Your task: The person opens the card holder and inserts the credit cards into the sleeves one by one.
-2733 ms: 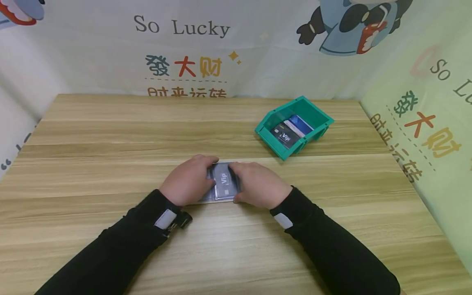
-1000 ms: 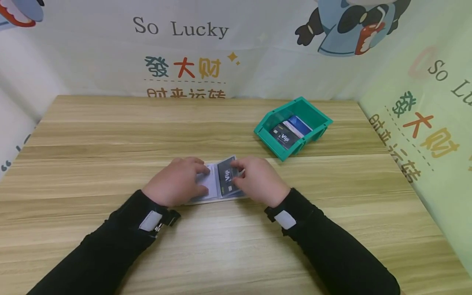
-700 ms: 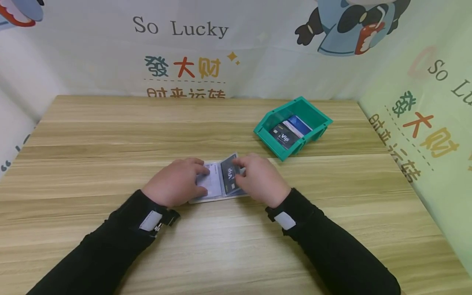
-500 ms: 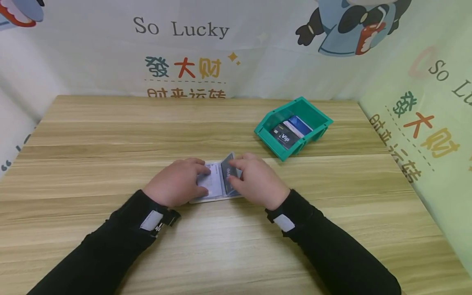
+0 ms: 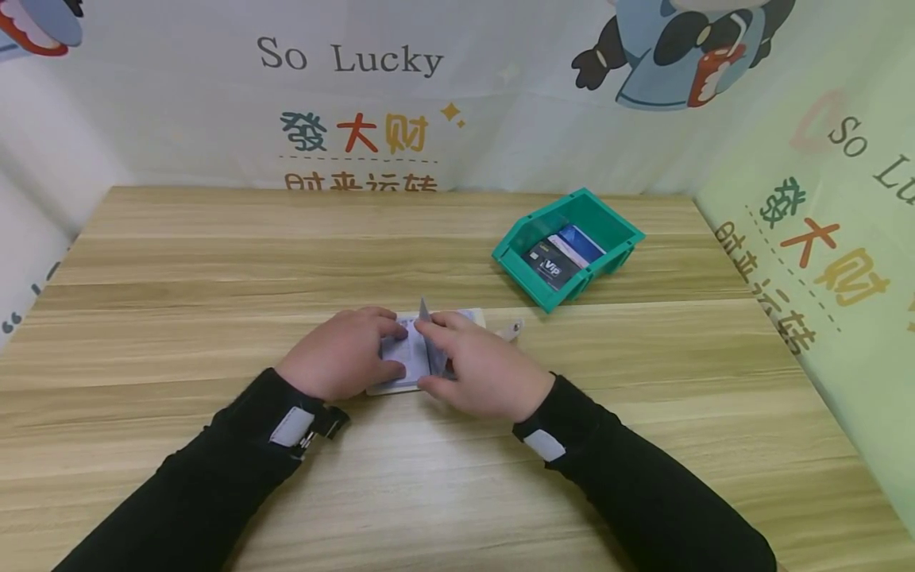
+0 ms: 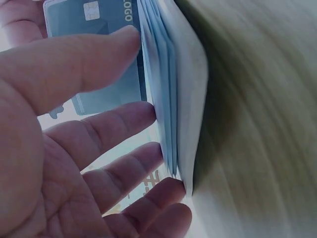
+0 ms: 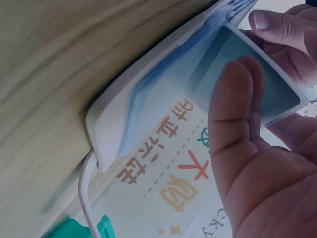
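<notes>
A small card album (image 5: 400, 380) with a white cover and clear page sleeves lies opened flat on the table. My left hand (image 5: 343, 349) rests on its left side, thumb and fingers at the page edges. In the left wrist view the stack of clear pages (image 6: 163, 84) shows beside those fingertips. One sleeve with a dark card (image 6: 109, 101) stands nearly upright at the fold. Against that sleeve's right side, my right hand (image 5: 479, 361) has its fingers extended, with the thumb by the near edge. The card's plain greenish back (image 7: 275, 87) shows in the right wrist view.
A green bin (image 5: 525, 280) stands behind and to the right, holding a black VIP card (image 5: 550, 264) and a blue-and-white card (image 5: 582, 242). A pale strap (image 5: 512, 328) sticks out at the album's right end. A printed cloth (image 5: 214, 103) hangs behind the wood-grain table (image 5: 214, 262).
The sleeve with the VIP card has tipped up from the right side to nearly upright. My right hand has moved left with it; my left hand moved slightly left earlier, then stayed.
</notes>
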`<state>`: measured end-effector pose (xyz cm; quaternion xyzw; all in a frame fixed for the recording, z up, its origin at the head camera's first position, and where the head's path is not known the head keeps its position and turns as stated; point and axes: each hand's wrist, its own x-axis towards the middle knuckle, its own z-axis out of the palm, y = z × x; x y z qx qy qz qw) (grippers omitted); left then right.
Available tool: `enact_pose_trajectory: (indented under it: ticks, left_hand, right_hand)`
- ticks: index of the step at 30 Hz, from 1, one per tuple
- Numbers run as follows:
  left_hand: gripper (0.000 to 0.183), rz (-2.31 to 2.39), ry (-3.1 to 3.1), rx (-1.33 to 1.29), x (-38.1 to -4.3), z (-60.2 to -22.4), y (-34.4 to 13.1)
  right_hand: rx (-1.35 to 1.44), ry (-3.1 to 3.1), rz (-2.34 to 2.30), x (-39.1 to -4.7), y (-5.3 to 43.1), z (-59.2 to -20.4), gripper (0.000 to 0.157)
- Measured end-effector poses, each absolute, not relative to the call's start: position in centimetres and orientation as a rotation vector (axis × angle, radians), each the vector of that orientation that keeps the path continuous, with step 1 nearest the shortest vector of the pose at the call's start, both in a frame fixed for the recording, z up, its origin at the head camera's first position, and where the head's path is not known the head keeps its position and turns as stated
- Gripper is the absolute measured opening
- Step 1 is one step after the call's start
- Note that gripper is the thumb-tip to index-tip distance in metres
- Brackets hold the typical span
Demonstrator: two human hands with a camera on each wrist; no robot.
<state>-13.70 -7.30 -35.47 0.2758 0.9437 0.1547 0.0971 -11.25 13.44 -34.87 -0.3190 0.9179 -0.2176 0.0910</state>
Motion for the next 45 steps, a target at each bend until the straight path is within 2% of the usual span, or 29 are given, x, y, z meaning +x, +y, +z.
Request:
enact_pose_trajectory:
  ticks: [13,16,33,37,41,45]
  left_hand:
    - [0.056,0.477,2.783,0.795,-13.58,-35.29,-7.40]
    - [0.052,0.512,2.793,0.805,-13.69,-35.47,-7.44]
    - [0.029,0.657,2.770,0.715,-13.79,-35.18,-7.62]
    - [0.041,0.641,2.757,0.681,-13.84,-35.03,-7.73]
    - [0.064,0.631,2.744,0.652,-13.89,-34.98,-7.84]
    - [0.071,0.624,2.737,0.641,-13.99,-34.95,-8.03]
  right_hand:
    - [-1.043,2.613,-0.698,-10.45,13.03,-35.12,0.085]
    - [-1.058,2.596,-0.700,-10.47,12.99,-35.32,0.087]
    - [-1.071,2.612,-0.540,-10.48,12.78,-35.80,0.074]
    - [-1.065,2.609,-0.469,-10.43,12.77,-35.71,0.070]
    - [-1.083,2.615,-0.408,-10.38,12.73,-35.69,0.068]
    - [-1.089,2.621,-0.363,-10.35,12.60,-35.69,0.066]
